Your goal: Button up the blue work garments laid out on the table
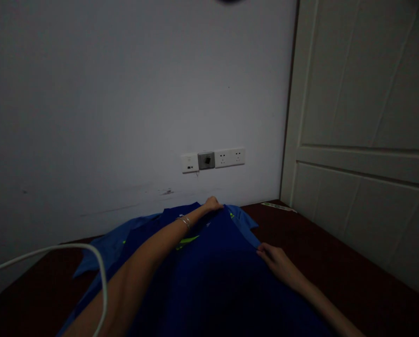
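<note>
A dark blue sports shirt (226,248) with neon green marks lies spread out below me, its upper end towards the wall. Lighter blue cloth (242,220) shows at both sides; whether it belongs to the same shirt, I cannot tell. My left hand (212,204), with a bracelet (184,221) on its wrist, reaches across the shirt and is closed on its far edge near the shoulder. Lower down on the right, my right hand (273,258) pinches the shirt's side edge. My left forearm hides part of the shirt's front, and the near end is very dark.
The shirt rests on a dark red surface (321,262) that meets a pale wall (125,103). Wall sockets (229,158) sit beyond it. A white cable (99,257) loops at the left, before my arm. A white panelled door (353,196) stands right; a thin strip (278,206) lies nearby.
</note>
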Demonstrator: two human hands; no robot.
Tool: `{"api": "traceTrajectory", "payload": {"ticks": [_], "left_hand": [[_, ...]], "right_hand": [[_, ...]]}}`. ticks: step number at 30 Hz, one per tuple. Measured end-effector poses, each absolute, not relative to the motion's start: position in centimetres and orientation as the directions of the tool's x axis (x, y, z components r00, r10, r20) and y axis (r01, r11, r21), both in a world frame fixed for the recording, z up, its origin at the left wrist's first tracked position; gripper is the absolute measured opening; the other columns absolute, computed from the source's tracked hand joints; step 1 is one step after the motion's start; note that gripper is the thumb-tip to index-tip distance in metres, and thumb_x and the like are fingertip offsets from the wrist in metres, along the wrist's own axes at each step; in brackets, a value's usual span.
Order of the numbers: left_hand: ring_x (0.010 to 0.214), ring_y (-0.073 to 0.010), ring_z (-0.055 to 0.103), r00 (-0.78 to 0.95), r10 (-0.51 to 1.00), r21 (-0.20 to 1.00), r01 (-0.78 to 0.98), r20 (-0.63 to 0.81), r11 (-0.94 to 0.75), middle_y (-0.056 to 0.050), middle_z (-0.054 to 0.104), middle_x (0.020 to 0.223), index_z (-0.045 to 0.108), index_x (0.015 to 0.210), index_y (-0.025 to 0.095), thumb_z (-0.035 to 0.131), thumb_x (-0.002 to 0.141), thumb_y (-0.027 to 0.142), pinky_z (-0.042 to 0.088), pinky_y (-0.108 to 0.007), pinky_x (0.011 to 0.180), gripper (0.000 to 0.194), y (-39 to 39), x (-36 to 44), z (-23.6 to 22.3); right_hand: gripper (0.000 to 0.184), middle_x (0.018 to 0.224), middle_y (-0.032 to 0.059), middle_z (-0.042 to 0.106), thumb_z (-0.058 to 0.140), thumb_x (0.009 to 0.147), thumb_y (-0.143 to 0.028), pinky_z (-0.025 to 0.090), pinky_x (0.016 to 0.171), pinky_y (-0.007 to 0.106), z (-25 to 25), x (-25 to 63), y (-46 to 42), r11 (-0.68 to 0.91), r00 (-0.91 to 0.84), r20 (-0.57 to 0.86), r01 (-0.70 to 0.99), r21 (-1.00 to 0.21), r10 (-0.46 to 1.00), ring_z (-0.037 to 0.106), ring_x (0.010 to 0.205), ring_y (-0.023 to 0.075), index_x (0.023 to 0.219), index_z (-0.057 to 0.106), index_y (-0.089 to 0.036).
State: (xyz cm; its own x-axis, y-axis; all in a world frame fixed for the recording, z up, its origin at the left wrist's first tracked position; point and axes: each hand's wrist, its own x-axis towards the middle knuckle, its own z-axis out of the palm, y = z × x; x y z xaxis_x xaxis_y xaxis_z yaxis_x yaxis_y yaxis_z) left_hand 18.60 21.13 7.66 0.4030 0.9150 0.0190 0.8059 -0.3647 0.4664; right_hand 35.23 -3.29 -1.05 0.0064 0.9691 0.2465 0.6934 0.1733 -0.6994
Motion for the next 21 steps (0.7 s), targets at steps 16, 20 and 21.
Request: {"api": "traceTrajectory", "payload": {"ticks": [16,20,21], "left_hand": [[0.067,-0.0117,0.058,0.603,0.794,0.565,0.628,0.08,-0.535,-0.005,0.066,0.078,0.063,0.098,0.007,0.055,0.075,0.022,0.046,-0.021,0.062,0.029,22.6,21.7,5.5],[0.073,-0.0127,0.06,0.655,0.744,0.489,0.61,0.131,-0.623,-0.01,0.066,0.087,0.057,0.109,0.005,0.045,0.082,0.024,0.046,-0.021,0.065,0.035,23.7,20.1,5.3],[0.076,-0.0136,0.06,0.662,0.736,0.452,0.618,0.141,-0.643,-0.011,0.066,0.091,0.057,0.11,0.004,0.043,0.082,0.022,0.046,-0.022,0.067,0.035,24.2,19.5,5.4]], "right_hand": [[0.025,0.069,0.003,0.063,0.041,0.082,-0.033,0.04,0.06,0.025,-1.1,37.0,-3.3,0.078,0.035,0.144,0.705,-0.705,0.989,0.057,0.064,0.0157,0.071,0.058,-0.018],[0.02,0.074,0.0037,0.065,0.045,0.079,-0.03,0.038,0.058,0.025,-1.1,37.0,-3.8,-0.042,0.091,0.051,0.795,-0.605,0.995,0.06,0.068,0.0166,0.072,0.06,-0.02],[0.019,0.076,0.0039,0.066,0.046,0.079,-0.031,0.038,0.058,0.025,-0.9,36.9,-3.9,-0.066,0.112,0.048,0.824,-0.563,0.992,0.061,0.069,0.0177,0.073,0.061,-0.021]]}}
